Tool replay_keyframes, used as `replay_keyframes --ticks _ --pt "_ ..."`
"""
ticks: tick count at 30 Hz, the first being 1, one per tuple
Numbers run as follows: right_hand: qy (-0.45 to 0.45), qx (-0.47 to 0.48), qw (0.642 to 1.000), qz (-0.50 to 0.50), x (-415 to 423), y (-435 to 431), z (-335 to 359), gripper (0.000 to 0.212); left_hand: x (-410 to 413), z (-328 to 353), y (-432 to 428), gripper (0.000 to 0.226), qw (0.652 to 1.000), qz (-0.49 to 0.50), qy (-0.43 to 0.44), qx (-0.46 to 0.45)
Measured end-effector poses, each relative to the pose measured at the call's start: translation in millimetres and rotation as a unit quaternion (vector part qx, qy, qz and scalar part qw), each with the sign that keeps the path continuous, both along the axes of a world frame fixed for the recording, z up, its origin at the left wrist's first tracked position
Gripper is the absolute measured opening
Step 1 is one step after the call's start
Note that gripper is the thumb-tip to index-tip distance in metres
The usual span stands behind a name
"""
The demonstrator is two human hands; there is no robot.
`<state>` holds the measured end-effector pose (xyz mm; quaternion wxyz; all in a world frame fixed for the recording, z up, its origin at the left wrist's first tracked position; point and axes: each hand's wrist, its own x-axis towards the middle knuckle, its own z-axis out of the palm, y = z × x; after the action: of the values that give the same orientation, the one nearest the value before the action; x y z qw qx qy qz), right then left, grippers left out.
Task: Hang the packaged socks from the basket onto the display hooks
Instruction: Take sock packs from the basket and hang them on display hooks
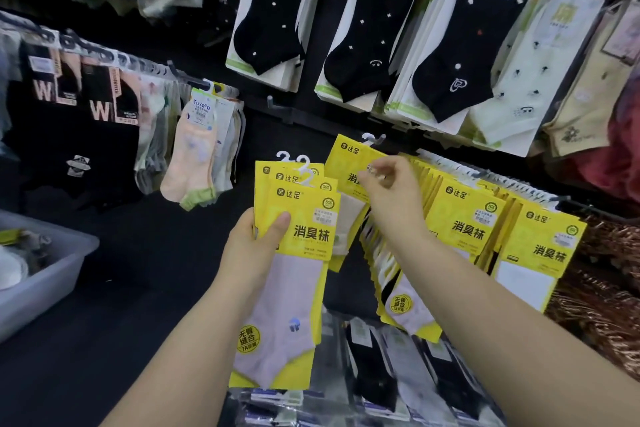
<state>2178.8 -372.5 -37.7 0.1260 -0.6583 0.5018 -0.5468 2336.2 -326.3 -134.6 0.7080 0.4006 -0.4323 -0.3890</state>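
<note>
The fanned stack of yellow sock packs (298,229) sat low in front of the dark display wall. Their white hangers overlapped, so the count was hard to fix; three fronts showed. The left hand (251,246) held it, grip closed, with the thumb across the front card and the fingers hidden behind. Just to the right, a single yellow pack (346,163) was raised, its lower part covered by the stack and by the right hand (391,194), whose blurred grip pinched its upper card. Whether its white hanger (372,139) sat on a display hook could not be told. Hung yellow packs (467,218) crowded beside it. The grey basket (59,274) was cut off at the left edge.
</note>
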Motion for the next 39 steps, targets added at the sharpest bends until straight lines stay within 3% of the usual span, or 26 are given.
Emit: replay_keyframes --ticks 3,5,12,15,20,25,33,37,39 --pt "0.063 0.053 0.994 0.076 9 21 -10 0.027 -8 3 2 0.016 1.0 -0.019 0.014 -0.005" --pt "0.057 0.068 0.993 0.08 10 28 -13 0.032 -12 5 3 0.02 0.999 -0.028 0.025 -0.011" --pt "-0.036 0.107 0.989 0.096 -3 31 -11 0.019 -16 8 2 0.01 0.998 -0.023 0.049 0.023" --pt "-0.1 0.086 0.989 0.068 -12 26 -7 0.007 -10 9 2 0.011 0.999 0.045 0.015 0.022" --pt "-0.18 0.069 0.981 0.033 -26 8 9 0.011 3 13 4 0.013 0.992 0.114 -0.061 0.005" --pt "-0.142 0.073 0.987 0.001 -23 -16 24 0.014 4 12 3 0.01 0.989 0.111 -0.102 0.005" --pt "-0.095 0.065 0.992 -0.053 -4 -45 34 0.009 -1 7 1 0.012 0.992 0.092 -0.081 0.023" --pt "-0.071 0.078 0.991 -0.084 1 -48 31 0.036 -4 9 2 0.012 0.995 0.075 -0.056 0.031" --pt "-0.012 0.072 0.991 -0.108 -1 -41 27 0.052 -5 9 2 0.011 0.996 0.063 -0.047 0.039"
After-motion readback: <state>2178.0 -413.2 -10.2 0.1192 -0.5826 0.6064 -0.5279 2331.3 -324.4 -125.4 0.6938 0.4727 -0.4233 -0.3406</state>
